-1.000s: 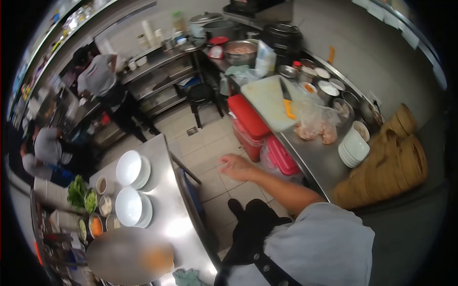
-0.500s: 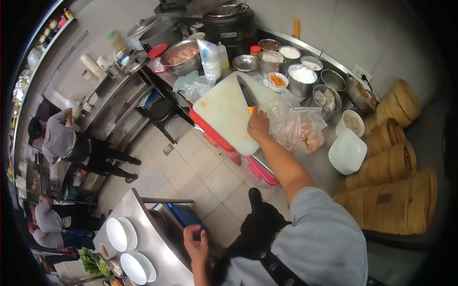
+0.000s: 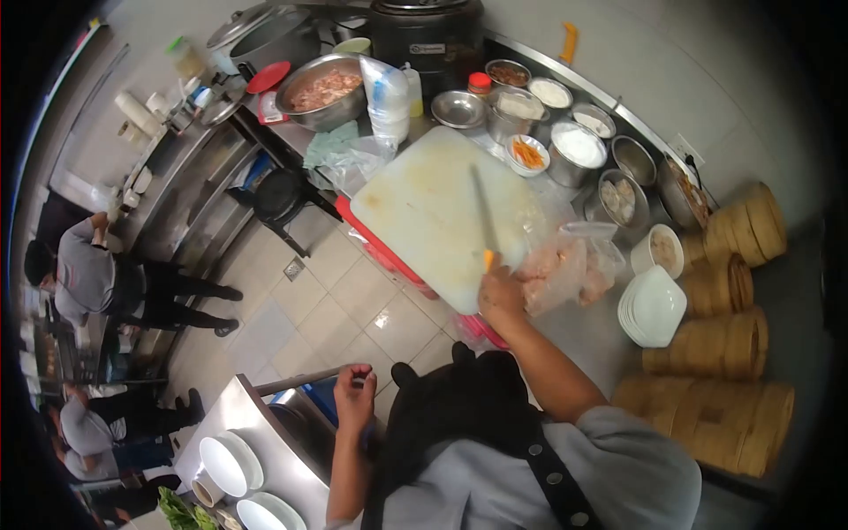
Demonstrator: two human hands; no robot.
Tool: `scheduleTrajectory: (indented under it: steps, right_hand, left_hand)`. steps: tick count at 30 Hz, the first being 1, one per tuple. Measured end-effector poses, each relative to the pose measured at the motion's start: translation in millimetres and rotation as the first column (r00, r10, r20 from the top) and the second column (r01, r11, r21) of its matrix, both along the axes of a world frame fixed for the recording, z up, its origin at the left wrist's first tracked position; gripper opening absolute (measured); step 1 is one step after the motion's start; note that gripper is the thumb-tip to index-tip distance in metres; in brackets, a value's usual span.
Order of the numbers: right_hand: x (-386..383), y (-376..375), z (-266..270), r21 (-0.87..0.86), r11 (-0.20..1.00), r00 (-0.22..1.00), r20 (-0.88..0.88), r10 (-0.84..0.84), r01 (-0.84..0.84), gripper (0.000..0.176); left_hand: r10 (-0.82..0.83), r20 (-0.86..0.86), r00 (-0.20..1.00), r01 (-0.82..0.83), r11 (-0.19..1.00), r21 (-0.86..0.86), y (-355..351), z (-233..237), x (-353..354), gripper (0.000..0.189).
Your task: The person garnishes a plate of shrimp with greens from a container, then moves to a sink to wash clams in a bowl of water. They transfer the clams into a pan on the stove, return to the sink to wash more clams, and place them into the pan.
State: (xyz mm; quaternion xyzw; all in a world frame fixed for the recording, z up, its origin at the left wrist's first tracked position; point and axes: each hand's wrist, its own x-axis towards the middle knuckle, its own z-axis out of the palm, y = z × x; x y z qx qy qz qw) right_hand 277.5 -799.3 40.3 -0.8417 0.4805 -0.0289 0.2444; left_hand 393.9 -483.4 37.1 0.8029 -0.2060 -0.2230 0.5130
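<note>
In the head view, my right hand (image 3: 502, 296) is closed around the orange handle of a kitchen knife (image 3: 482, 208). The blade, a little blurred, points away over the white cutting board (image 3: 424, 208), near its right side. Next to that hand lie clear plastic bags of pale pink raw meat (image 3: 548, 269), partly over the board's edge. Away from the board, my left hand (image 3: 355, 397) hangs in the air by the corner of a steel table, its fingers loosely bent and nothing visible in them.
Behind the board stand a steel bowl of raw meat (image 3: 322, 91), stacked cups (image 3: 385, 110) and a small bowl of orange strips (image 3: 528, 155). To the right are white dishes (image 3: 649, 307) and bamboo steamers (image 3: 707, 415). Co-workers (image 3: 110, 274) stand at the far left.
My right hand has drawn the knife back toward my body and slightly right. My left hand has risen a little, and the view has shifted.
</note>
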Motion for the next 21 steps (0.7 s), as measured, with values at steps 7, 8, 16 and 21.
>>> scheduleTrajectory:
  steps: [7, 8, 16, 21]
  right_hand:
    - [14, 51, 51, 0.388, 0.885, 0.937, 0.324, 0.128, -0.256, 0.051]
    - [9, 46, 39, 0.38, 0.889, 0.938, 0.322, 0.132, -0.255, 0.051]
    - [35, 48, -8, 0.016, 1.0, 0.993, 0.114, 0.006, -0.008, 0.055]
    - [26, 98, -2, 0.106, 0.949, 0.929, 0.263, 0.26, -0.296, 0.053]
  left_hand:
    - [-0.114, -0.032, 0.993, 0.112, 0.992, -0.064, -4, 12, 67, 0.012]
    - [-0.119, -0.008, 0.993, 0.118, 0.989, -0.087, 0, 12, 76, 0.012]
    - [-0.152, -0.032, 0.988, 0.147, 0.982, -0.12, 38, -23, 111, 0.01]
    - [-0.161, -0.168, 0.973, 0.157, 0.987, -0.036, 47, -23, 113, 0.008]
